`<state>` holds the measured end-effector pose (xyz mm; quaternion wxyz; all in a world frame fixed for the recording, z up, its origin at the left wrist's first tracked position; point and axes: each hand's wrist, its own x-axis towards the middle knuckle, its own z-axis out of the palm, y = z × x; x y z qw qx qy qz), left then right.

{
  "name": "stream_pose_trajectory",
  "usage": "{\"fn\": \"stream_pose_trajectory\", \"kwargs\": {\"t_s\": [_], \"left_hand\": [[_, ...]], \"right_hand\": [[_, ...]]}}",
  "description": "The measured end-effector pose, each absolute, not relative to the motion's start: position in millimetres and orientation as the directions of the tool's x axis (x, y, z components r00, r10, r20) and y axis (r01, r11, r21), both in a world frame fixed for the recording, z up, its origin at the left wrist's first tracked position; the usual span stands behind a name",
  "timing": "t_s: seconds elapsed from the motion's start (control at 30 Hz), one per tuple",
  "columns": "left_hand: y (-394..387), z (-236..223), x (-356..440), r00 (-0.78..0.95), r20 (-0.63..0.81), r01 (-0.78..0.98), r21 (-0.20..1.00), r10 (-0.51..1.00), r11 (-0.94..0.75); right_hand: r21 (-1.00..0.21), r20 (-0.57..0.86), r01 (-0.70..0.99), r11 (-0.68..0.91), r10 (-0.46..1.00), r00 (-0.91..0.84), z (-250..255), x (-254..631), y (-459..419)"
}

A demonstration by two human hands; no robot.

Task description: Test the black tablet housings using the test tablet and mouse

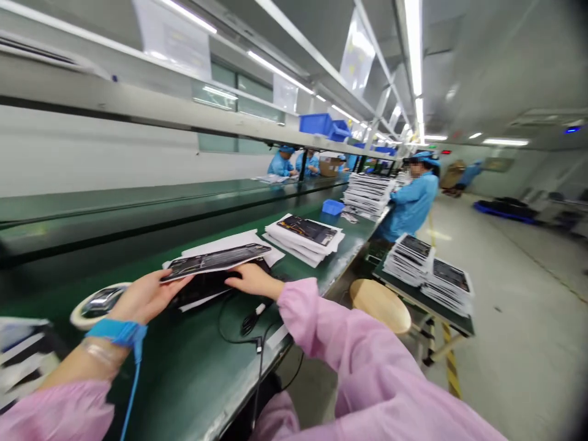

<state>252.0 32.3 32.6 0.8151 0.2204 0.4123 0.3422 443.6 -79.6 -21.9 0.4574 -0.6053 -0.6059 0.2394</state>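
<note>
My left hand point(146, 295) grips the left end of an open tablet point(215, 260), a thin dark slab with inner parts showing and a pale edge. The tablet is tilted above the green bench. My right hand point(255, 280) is closed at its near edge towards the right, thumb below and some fingertips hidden. Beneath it lies a black flat object point(202, 288), largely covered, with white sheets point(225, 240) around it. A blue wrist strap point(117, 331) with a cord circles my left wrist.
A roll of tape point(78, 315) lies left of my left hand. Black cables point(250, 321) run over the near bench edge. Stacked tablets with white sheets point(303, 236), a blue tray point(333, 207) and a taller stack point(367, 193) stand farther along. A stool point(381, 305) and a person in blue point(413, 202) are right.
</note>
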Motion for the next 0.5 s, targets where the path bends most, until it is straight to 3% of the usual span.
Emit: {"fn": "stream_pose_trajectory", "kwargs": {"t_s": [0.1, 0.2, 0.27, 0.37, 0.5], "left_hand": [[34, 30, 252, 0.445, -0.491, -0.342, 0.680, 0.749, 0.649], [30, 29, 250, 0.453, -0.457, -0.337, 0.707, 0.766, 0.621], [26, 30, 250, 0.436, -0.432, -0.356, 0.723, 0.790, 0.592], [18, 33, 252, 0.413, -0.411, -0.396, 0.722, 0.813, 0.566], [0, 42, 255, 0.406, -0.407, -0.456, 0.685, 0.818, 0.567]], "right_hand": [[-0.702, 0.229, 0.697, 0.147, 0.973, 0.025, -28, 441, -57], [-0.414, 0.143, 0.903, 0.112, 0.988, -0.057, -37, 439, -45], [-0.306, 0.135, 0.947, 0.098, 0.989, -0.058, -42, 438, -44], [-0.300, 0.138, 0.952, 0.062, 0.990, -0.021, -43, 436, -48], [-0.447, 0.135, 0.893, 0.038, 0.991, 0.025, -33, 430, -53]]}}
